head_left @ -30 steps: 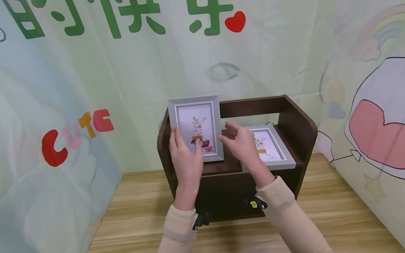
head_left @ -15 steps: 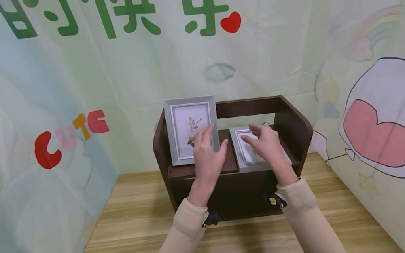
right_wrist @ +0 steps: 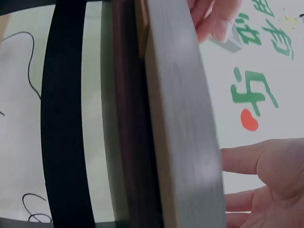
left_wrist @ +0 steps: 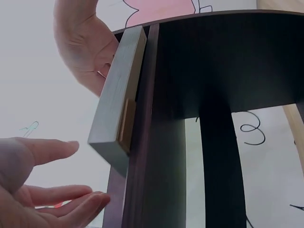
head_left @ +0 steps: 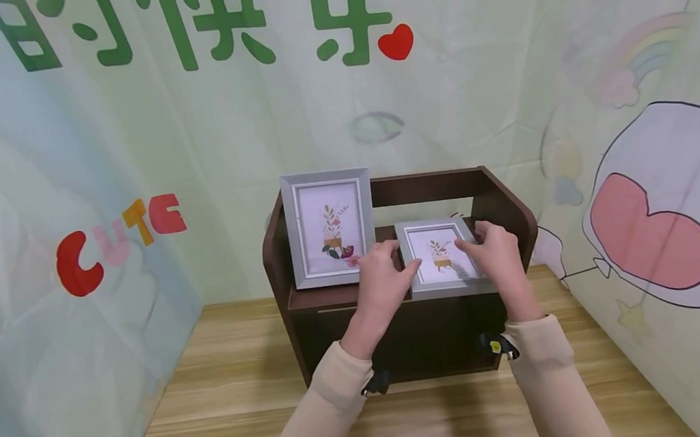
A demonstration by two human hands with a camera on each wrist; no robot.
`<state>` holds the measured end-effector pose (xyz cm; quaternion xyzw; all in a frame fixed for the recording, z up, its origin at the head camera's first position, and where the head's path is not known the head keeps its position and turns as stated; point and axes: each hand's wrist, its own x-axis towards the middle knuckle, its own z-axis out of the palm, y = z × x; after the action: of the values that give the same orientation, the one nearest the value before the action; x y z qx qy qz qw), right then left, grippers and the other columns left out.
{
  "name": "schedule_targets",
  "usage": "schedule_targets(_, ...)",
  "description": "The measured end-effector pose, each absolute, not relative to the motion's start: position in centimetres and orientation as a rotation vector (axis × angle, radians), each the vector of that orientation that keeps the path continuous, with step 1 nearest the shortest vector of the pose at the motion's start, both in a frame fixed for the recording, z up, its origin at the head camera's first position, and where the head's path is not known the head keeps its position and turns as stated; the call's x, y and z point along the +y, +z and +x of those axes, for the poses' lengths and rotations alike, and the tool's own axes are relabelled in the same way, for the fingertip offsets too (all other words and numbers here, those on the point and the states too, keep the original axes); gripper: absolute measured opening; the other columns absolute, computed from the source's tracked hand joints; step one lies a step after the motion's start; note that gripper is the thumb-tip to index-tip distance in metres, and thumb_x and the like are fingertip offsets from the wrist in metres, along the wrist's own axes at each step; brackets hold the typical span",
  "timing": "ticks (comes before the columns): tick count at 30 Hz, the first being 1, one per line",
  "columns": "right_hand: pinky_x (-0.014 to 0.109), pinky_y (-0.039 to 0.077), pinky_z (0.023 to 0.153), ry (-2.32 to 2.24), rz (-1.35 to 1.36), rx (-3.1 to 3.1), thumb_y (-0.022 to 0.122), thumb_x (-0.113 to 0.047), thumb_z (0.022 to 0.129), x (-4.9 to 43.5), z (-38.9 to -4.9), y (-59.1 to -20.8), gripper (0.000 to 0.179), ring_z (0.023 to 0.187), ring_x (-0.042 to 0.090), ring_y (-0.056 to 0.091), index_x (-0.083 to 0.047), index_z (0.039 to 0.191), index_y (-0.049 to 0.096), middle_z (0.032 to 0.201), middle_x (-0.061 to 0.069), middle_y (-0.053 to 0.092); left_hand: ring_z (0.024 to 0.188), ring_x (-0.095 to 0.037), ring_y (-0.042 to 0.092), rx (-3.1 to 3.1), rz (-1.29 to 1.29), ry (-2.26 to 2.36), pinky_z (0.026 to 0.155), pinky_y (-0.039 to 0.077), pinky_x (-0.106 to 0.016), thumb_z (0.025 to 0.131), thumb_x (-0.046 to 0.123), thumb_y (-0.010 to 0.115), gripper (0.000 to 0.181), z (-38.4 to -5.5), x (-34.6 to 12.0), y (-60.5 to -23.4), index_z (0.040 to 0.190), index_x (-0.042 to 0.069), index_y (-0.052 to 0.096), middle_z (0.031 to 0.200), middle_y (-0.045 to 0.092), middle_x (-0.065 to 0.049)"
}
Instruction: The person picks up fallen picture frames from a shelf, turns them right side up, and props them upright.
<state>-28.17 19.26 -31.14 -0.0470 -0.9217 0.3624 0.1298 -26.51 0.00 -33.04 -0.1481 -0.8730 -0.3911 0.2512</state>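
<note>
A grey picture frame with a plant print lies flat on the right part of a dark brown shelf. My left hand is at its left edge, thumb and fingers parted; in the left wrist view a gap shows between that hand and the frame's corner. Over the right side reaches my right hand, its thumb overlapping the print. Seen from the right wrist, the fingers of this hand extend to the frame's edge, their tips partly hidden behind it.
Another grey picture frame stands upright on the shelf's left part, leaning back. The shelf's side panel rises close to the right hand. Under the shelf is a wood-grain tabletop, and a printed cloth hangs behind.
My left hand has left the upright frame and moved right to the lying frame's left edge. The right hand has also shifted right, across the lying frame to its right side.
</note>
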Motion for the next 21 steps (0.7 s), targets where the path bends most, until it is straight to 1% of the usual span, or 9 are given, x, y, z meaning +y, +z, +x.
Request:
schedule_targets(3, 0.053, 0.035, 0.107, 1.053, -0.167, -2.705, 0.062, -0.026, 0.090, 19.8, -28.3, -31.5, 0.064, 0.127, 0.042, 0.044, 0.010, 0.138, 0.039, 0.138, 0.030, 0.045, 0.082, -0.023, 0.060, -2.432, -0.389, -1.057, 0.070, 0.055, -0.031, 0.080, 0.025, 0.076, 0.045, -26.6, 0.3, -33.2, 0.112, -0.005, 0.065, 0.101, 0.068, -0.018)
schedule_targets(7, 0.053, 0.035, 0.108, 1.043, -0.192, -2.742, 0.061, -0.026, 0.091, 20.1, -28.5, -31.9, 0.066, 0.127, 0.042, 0.044, 0.012, 0.139, 0.035, 0.139, 0.031, 0.043, 0.093, -0.026, 0.064, -2.490, -0.380, -1.087, 0.080, 0.056, -0.034, 0.082, 0.025, 0.074, 0.048, -26.7, 0.6, -33.5, 0.116, -0.006, 0.063, 0.111, 0.067, -0.020)
schedule_targets(9, 0.053, 0.034, 0.108, 1.046, -0.195, -2.762, 0.061, -0.025, 0.091, 20.1, -28.5, -32.0, 0.067, 0.127, 0.042, 0.044, 0.013, 0.140, 0.033, 0.139, 0.032, 0.042, 0.094, -0.026, 0.064, -2.514, -0.371, -1.122, 0.082, 0.056, -0.035, 0.082, 0.024, 0.074, 0.048, -26.7, 0.6, -33.7, 0.118, -0.007, 0.061, 0.114, 0.066, -0.021)
schedule_targets(12, 0.053, 0.034, 0.108, 1.054, -0.200, -2.788, 0.060, -0.025, 0.091, 20.0, -28.5, -32.1, 0.068, 0.125, 0.043, 0.044, 0.013, 0.140, 0.032, 0.141, 0.032, 0.040, 0.088, -0.024, 0.064, -2.541, -0.364, -1.150, 0.077, 0.057, -0.032, 0.083, 0.023, 0.073, 0.047, -26.8, 0.7, -33.9, 0.118, -0.007, 0.061, 0.114, 0.066, -0.020)
schedule_targets(15, 0.054, 0.035, 0.107, 1.066, -0.205, -2.803, 0.061, -0.025, 0.091, 19.9, -28.5, -32.0, 0.067, 0.123, 0.042, 0.044, 0.012, 0.140, 0.033, 0.141, 0.032, 0.039, 0.076, -0.020, 0.062, -2.549, -0.370, -1.168, 0.064, 0.055, -0.025, 0.084, 0.021, 0.071, 0.042, -26.8, 0.7, -34.1, 0.116, -0.006, 0.062, 0.107, 0.069, -0.019)
schedule_targets(17, 0.054, 0.035, 0.107, 1.072, -0.206, -2.808, 0.061, -0.025, 0.091, 19.8, -28.4, -32.0, 0.066, 0.121, 0.042, 0.045, 0.012, 0.140, 0.034, 0.142, 0.031, 0.039, 0.071, -0.018, 0.061, -2.548, -0.374, -1.179, 0.060, 0.052, -0.023, 0.085, 0.019, 0.070, 0.039, -26.9, 0.7, -34.1, 0.114, -0.006, 0.063, 0.103, 0.070, -0.018)
schedule_targets(19, 0.054, 0.035, 0.107, 1.088, -0.206, -2.808, 0.060, -0.025, 0.092, 19.8, -28.4, -32.0, 0.066, 0.120, 0.042, 0.045, 0.011, 0.140, 0.034, 0.142, 0.031, 0.038, 0.073, -0.018, 0.063, -2.540, -0.368, -1.188, 0.062, 0.054, -0.025, 0.085, 0.016, 0.070, 0.037, -27.1, 0.7, -34.1, 0.114, -0.006, 0.063, 0.101, 0.070, -0.018)
schedule_targets(21, 0.054, 0.035, 0.107, 1.106, -0.206, -2.799, 0.060, -0.025, 0.092, 19.7, -28.4, -32.1, 0.066, 0.120, 0.041, 0.045, 0.011, 0.140, 0.034, 0.143, 0.030, 0.038, 0.081, -0.019, 0.067, -2.526, -0.352, -1.191, 0.068, 0.056, -0.028, 0.085, 0.013, 0.069, 0.035, -27.2, 0.7, -34.2, 0.114, -0.006, 0.064, 0.101, 0.070, -0.018)
